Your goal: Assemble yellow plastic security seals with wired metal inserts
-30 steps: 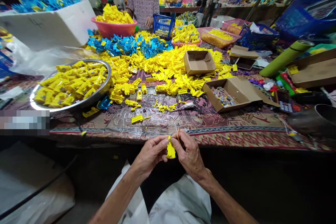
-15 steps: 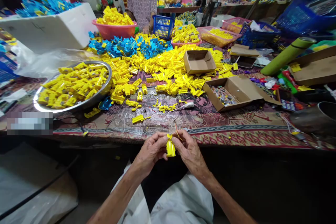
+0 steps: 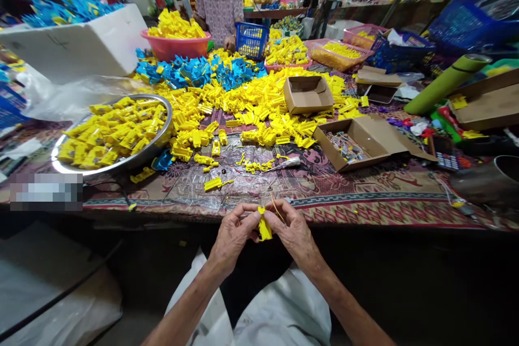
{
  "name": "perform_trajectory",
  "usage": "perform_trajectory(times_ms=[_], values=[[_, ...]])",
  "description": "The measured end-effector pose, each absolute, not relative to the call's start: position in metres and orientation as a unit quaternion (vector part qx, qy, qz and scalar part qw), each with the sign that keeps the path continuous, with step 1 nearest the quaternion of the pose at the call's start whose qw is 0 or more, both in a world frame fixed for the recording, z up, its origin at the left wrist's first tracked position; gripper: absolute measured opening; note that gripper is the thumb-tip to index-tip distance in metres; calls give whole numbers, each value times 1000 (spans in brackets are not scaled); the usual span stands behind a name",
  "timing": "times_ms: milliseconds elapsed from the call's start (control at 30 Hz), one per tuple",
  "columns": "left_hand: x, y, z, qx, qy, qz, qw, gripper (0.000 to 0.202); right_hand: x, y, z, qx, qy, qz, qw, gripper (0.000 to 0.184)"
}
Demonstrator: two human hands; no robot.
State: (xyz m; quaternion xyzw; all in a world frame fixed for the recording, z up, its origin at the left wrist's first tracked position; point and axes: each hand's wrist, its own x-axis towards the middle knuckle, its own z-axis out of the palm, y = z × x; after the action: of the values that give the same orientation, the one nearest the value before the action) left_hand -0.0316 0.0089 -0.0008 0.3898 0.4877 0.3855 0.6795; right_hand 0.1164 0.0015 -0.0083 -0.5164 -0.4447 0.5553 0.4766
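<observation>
Just off the table's front edge, a small yellow plastic part [image 3: 265, 228] is pinched between my two hands. My left hand [image 3: 235, 232] is closed on its left side, thumb and fingertips at its upper end. From the right, my right hand [image 3: 295, 235] grips it with thumb and bent fingers. Thin orange wires [image 3: 277, 206] stick up by the right fingers; where they end is hidden. On the table beyond lie a loose yellow part [image 3: 213, 184] and several small yellow pieces [image 3: 255, 165].
A steel bowl [image 3: 57, 165] of yellow parts stands at left. Heaps of yellow parts [image 3: 259, 97] and blue parts [image 3: 203, 72] cover the middle. An open cardboard box [image 3: 367, 140] with wired pieces lies right, near a green cylinder [image 3: 446, 85]. A person [image 3: 219, 5] is across the table.
The yellow part has turned slightly in my fingers, showing a narrower face. Both hands stay nearly in place. The hand of the person across the table has shifted slightly.
</observation>
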Motion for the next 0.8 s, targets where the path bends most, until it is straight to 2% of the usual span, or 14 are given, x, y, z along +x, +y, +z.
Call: perform_trajectory(times_ms=[400,800], values=[[-31,5,1,459,515,399,605,25,116,1,-9,-514,-431,577,466,28],[-25,1,7,447,523,420,592,21,119,4,-9,-507,-433,589,458,29]])
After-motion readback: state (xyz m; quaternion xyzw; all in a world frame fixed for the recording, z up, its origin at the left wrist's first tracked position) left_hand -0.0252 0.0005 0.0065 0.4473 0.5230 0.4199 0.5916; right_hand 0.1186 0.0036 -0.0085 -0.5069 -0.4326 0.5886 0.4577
